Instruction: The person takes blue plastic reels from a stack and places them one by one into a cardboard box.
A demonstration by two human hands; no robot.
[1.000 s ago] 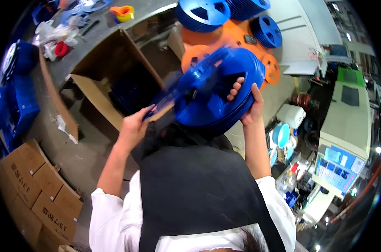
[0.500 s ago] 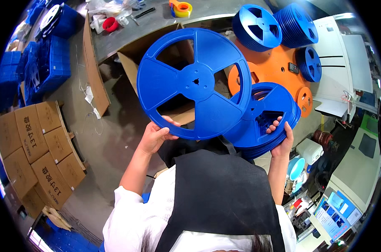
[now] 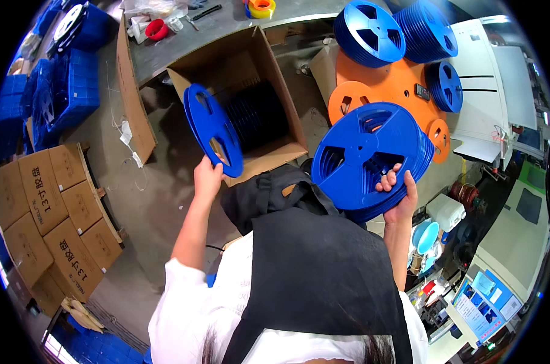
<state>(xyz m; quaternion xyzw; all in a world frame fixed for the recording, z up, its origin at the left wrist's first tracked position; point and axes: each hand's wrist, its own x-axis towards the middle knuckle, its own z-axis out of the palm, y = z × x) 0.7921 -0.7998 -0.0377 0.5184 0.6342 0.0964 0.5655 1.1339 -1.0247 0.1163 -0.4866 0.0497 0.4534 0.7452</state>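
Observation:
My left hand [image 3: 209, 177] grips the lower rim of a blue plastic reel [image 3: 212, 126]. That reel is tilted almost on edge, at the left side of an open cardboard box [image 3: 282, 76]. Inside the box, in shadow, a row of dark ridged reels [image 3: 258, 115] stands on edge. Against my front on the right leans a stack of blue reels [image 3: 363, 145], its top face turned up toward me. My right hand [image 3: 398, 195] clasps the stack's lower right edge, fingertips curled into a cutout of the top reel.
More blue reel stacks [image 3: 370, 36] stand on an orange round board [image 3: 396, 82] at the far right. A grey table [image 3: 196, 45] holds tape rolls and plastic bags. Brown cartons [image 3: 74, 255] are piled at left, near blue crates [image 3: 74, 91]. A white jug [image 3: 446, 212] stands at right.
My left hand has swung the reel left, away from the stack, and turned it from face-on to nearly edge-on beside the box. The box's inside now shows. My right hand stays on the stack.

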